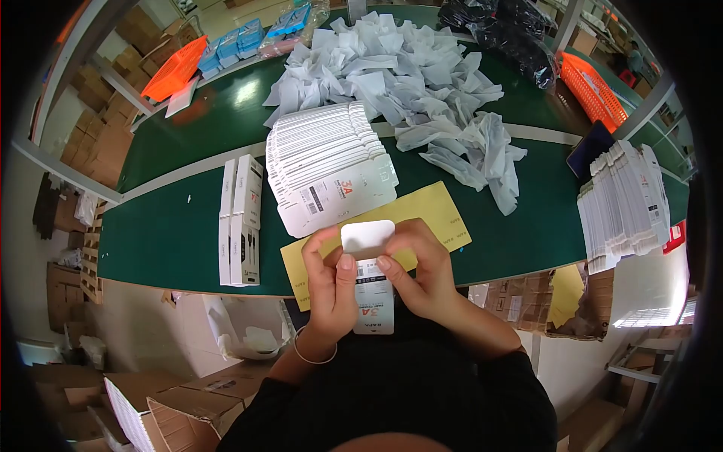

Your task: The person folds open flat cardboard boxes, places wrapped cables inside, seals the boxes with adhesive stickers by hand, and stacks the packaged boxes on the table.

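Carton (374, 307), white, "3A" print in orange on its face, held upright in front of the body at the near edge of the green counter (162, 233). Left hand (329, 294) and right hand (422, 275) both on it: fingers curled in from either side, gripping, thumbs close together near the top of the printed face, at the base of a blank white flap (367, 235). Flap stands up past the thumbs. Thin bracelet (315, 362) on left wrist. Yellow sheet (444, 215) lies at an angle on the counter, partly behind the hands. Just beyond it, fanned stack of flat cartons (327, 154), front one also marked 3A. Left of that, group of closed narrow boxes (245, 252), side by side. Far middle: big loose heap of thin whitish wraps (392, 71), a few trailing toward the right. Right end: second stack of flat cartons (621, 207), dark blue object (591, 149) beside it. Orange baskets (175, 69) at both far corners, blue packs (241, 43) near left one, black plastic bags (520, 45) near right one.
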The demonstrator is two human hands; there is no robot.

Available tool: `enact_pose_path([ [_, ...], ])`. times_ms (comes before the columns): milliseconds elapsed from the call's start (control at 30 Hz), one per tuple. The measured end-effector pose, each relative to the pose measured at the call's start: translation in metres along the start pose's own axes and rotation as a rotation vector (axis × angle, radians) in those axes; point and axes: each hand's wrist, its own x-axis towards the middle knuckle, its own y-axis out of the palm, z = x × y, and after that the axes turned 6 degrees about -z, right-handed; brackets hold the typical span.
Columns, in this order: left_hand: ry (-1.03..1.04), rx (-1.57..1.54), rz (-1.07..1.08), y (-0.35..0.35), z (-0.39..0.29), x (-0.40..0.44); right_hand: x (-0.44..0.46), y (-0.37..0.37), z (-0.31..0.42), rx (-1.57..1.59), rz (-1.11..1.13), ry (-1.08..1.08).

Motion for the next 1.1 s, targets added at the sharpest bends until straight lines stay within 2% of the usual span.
enact_pose_path([
  [100,-0.15,-0.15,-0.073,0.005,-0.009,0.003,0.001,0.009,-0.006,0.271,-0.199,0.095],
  [133,-0.148,-0.148,-0.073,0.003,-0.007,0.003,0.002,0.008,-0.008,0.273,-0.199,0.093],
  [267,0.033,-0.08,0.056,-0.005,0.007,0.004,0.005,-0.002,-0.014,-0.136,-0.038,-0.32],
  [300,0.031,-0.08,0.056,-0.004,0.006,0.003,0.004,-0.002,-0.013,-0.137,-0.037,-0.318],
  [433,-0.14,-0.169,-0.08,0.012,-0.012,0.001,0.002,-0.002,-0.003,0.013,-0.111,-0.056],
  [467,-0.142,-0.17,-0.081,0.01,-0.009,0.001,0.002,-0.003,0.0,0.012,-0.109,-0.054],
  [600,0.054,-0.005,0.093,-0.002,0.01,0.002,0.002,-0.007,0.006,-0.089,-0.091,0.004],
  [800,-0.05,-0.066,0.112,-0.005,0.008,0.0,-0.007,-0.01,0.004,-0.13,-0.044,0.0],
  [967,-0.2,-0.075,0.054,-0.001,-0.006,0.004,-0.003,-0.014,0.007,-0.192,-0.028,-0.12],
  [1100,-0.077,-0.091,0.11,-0.003,0.002,0.005,-0.004,-0.021,0.003,0.024,0.049,0.159],
])
